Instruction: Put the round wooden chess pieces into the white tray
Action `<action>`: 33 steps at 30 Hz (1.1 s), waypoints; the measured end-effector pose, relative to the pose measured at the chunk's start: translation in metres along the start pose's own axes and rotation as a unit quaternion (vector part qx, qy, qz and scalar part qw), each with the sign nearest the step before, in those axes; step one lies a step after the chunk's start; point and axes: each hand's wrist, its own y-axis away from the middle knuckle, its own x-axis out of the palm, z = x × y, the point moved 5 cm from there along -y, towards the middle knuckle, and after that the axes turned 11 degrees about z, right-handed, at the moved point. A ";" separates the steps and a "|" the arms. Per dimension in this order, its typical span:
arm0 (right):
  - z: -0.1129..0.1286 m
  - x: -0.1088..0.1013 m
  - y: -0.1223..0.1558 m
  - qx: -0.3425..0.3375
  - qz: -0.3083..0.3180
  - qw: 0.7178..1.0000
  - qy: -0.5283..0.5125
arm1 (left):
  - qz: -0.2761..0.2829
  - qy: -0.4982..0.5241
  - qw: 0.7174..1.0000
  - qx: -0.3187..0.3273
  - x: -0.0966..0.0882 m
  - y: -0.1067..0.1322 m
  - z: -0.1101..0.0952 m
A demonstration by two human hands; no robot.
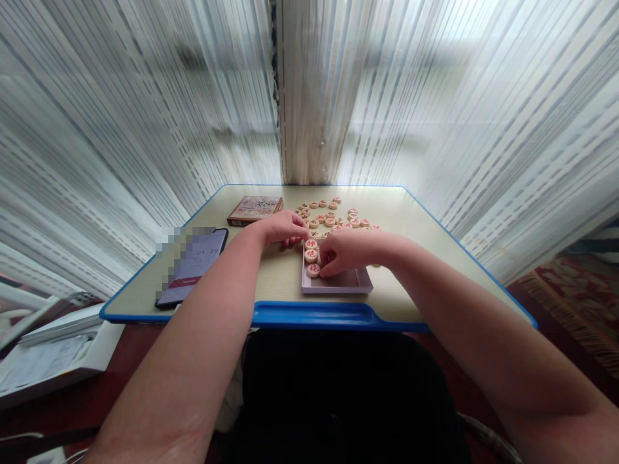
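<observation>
From the head camera, the left hand (285,230) rests curled on the desk (271,277), fingertips at the loose round pieces (333,216). The right hand (348,252) is bent over the little box (338,282), fingertips touching a piece in the row (312,256) inside. I cannot tell if either hand pinches one. A phone (193,265) lies to the left

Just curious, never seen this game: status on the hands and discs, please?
Left hand on loose discs behind the tray. Right hand inside tray, fingertips at its row of discs. Grips unclear. Nothing in the way.
</observation>
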 end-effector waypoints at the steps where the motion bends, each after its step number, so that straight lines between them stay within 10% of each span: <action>1: 0.000 0.000 0.000 0.000 -0.001 1.000 0.002 | -0.001 0.001 1.000 -0.002 0.000 0.000 0.000; 22: -0.007 -0.005 -0.002 0.005 -0.047 0.999 -0.012 | -0.010 0.014 1.000 -0.013 0.001 0.002 -0.001; 33: 0.000 -0.007 -0.004 -0.105 -0.136 0.983 -0.068 | 0.002 0.013 1.000 -0.017 0.003 0.005 -0.005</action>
